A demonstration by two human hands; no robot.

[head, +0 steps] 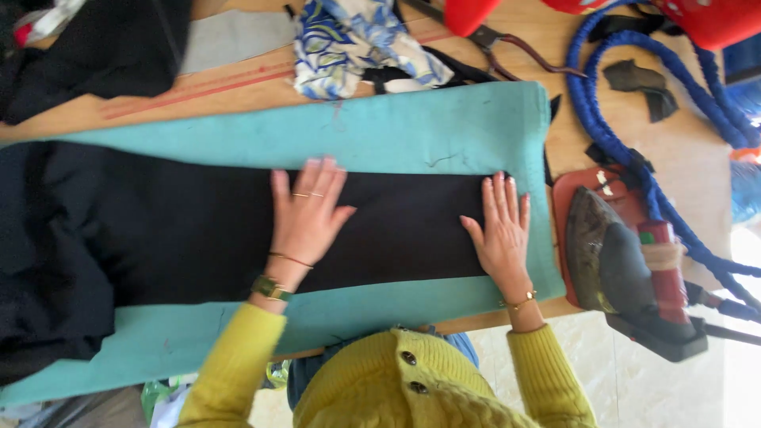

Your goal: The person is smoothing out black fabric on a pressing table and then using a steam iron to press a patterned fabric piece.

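Black cloth point(198, 230) lies flat along a teal pad point(412, 131) across the wooden table point(682, 158). The left hand point(305, 214) presses it, open and fingers spread; the right hand point(501, 230), equally flat, rests at its end. At three o'clock an iron point(626, 261) sits beside blue hose point(602, 135); patterned fabric point(357, 43) at twelve.

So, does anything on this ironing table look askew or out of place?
Mostly tidy: both hands, left hand and right hand, lie flat on the smooth black fabric. Its left end bunches over the teal pad. The iron sits at the table edge, partly overhanging.
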